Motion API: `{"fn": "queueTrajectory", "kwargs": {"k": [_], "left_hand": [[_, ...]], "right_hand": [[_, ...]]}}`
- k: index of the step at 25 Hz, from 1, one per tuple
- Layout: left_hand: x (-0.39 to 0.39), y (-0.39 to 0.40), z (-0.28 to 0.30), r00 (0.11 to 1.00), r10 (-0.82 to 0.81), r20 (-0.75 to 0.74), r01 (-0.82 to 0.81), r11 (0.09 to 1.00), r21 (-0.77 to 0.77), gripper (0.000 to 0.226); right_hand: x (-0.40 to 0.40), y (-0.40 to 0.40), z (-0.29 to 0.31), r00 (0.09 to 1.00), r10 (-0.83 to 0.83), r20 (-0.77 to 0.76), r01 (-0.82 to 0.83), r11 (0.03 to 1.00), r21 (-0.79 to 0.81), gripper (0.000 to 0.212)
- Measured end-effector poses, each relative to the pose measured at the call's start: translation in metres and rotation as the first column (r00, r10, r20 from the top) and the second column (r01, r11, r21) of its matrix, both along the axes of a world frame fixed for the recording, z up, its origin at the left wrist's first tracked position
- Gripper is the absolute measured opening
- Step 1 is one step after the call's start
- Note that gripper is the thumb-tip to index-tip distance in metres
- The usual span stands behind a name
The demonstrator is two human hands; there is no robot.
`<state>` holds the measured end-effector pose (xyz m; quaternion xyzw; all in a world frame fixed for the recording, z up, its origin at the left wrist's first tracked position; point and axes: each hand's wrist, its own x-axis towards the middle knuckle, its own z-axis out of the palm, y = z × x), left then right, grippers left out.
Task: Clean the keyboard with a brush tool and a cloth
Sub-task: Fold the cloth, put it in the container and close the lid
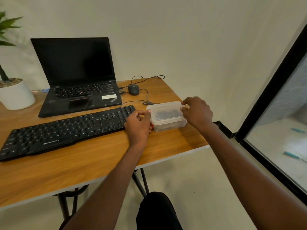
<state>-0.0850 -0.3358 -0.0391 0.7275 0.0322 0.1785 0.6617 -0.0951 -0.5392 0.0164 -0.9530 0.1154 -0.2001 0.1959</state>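
Note:
A black full-size keyboard (63, 131) lies slanted across the wooden table (93, 163). To its right stands a clear plastic lidded box (166, 117) with dark items inside. My left hand (138, 125) grips the box's left end, thumb on the lid's edge. My right hand (197, 112) holds the lid's right end with curled fingers. No brush or cloth shows outside the box.
An open black laptop (78, 80) sits behind the keyboard, with a wired mouse (133, 89) and cables to its right. A white plant pot (15, 95) stands at the far left. The table's right edge is just past the box, and a black-framed glass panel (279, 122) stands on the right.

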Motion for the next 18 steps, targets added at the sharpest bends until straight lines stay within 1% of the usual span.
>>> {"fn": "queueTrajectory", "kwargs": {"k": [1, 2, 4, 5, 7, 9, 11, 15, 16, 17, 18], "left_hand": [[0.000, 0.000, -0.001, 1.000, 0.010, 0.004, -0.010, 1.000, 0.024, 0.022], [-0.001, 0.000, -0.002, 1.000, 0.024, 0.003, -0.024, 0.998, 0.055, 0.026], [0.000, 0.001, -0.004, 0.997, 0.080, 0.000, -0.079, 0.987, 0.141, 0.037], [0.000, 0.002, -0.005, 0.993, 0.114, -0.002, -0.112, 0.975, 0.194, 0.041], [-0.001, 0.001, -0.005, 0.992, 0.128, -0.006, -0.119, 0.934, 0.337, 0.036], [-0.005, 0.000, -0.002, 0.996, 0.083, -0.035, -0.055, 0.866, 0.497, 0.025], [-0.007, 0.000, 0.001, 0.997, 0.044, -0.071, 0.008, 0.800, 0.600, 0.024], [-0.001, 0.008, 0.012, 0.977, -0.076, -0.198, 0.193, 0.700, 0.687, 0.027], [0.004, 0.011, 0.014, 0.964, -0.103, -0.244, 0.247, 0.688, 0.682, 0.027], [0.008, 0.014, 0.016, 0.943, -0.142, -0.301, 0.310, 0.709, 0.634, 0.027], [0.012, 0.018, 0.017, 0.912, -0.195, -0.360, 0.372, 0.763, 0.529, 0.027]], "right_hand": [[0.002, 0.008, 0.003, 0.997, 0.073, 0.019, -0.071, 0.991, -0.113, 0.032], [0.004, 0.018, 0.003, 0.980, 0.196, 0.045, -0.187, 0.971, -0.149, 0.035], [0.004, 0.037, 0.002, 0.912, 0.409, 0.017, -0.406, 0.910, -0.085, 0.033], [0.003, 0.043, -0.002, 0.892, 0.451, -0.028, -0.452, 0.890, -0.056, 0.033], [0.003, 0.048, -0.011, 0.897, 0.436, -0.070, -0.440, 0.896, -0.062, 0.035], [0.004, 0.046, -0.013, 0.903, 0.427, -0.052, -0.430, 0.902, -0.049, 0.034], [0.005, 0.046, -0.013, 0.897, 0.440, -0.049, -0.442, 0.897, -0.032, 0.033], [0.004, 0.047, -0.013, 0.898, 0.438, -0.042, -0.439, 0.898, -0.034, 0.033], [0.004, 0.048, -0.012, 0.899, 0.436, -0.046, -0.438, 0.899, -0.032, 0.032], [0.003, 0.048, -0.011, 0.899, 0.436, -0.052, -0.438, 0.899, -0.027, 0.032], [0.003, 0.048, -0.010, 0.898, 0.437, -0.055, -0.438, 0.899, -0.023, 0.032]]}}
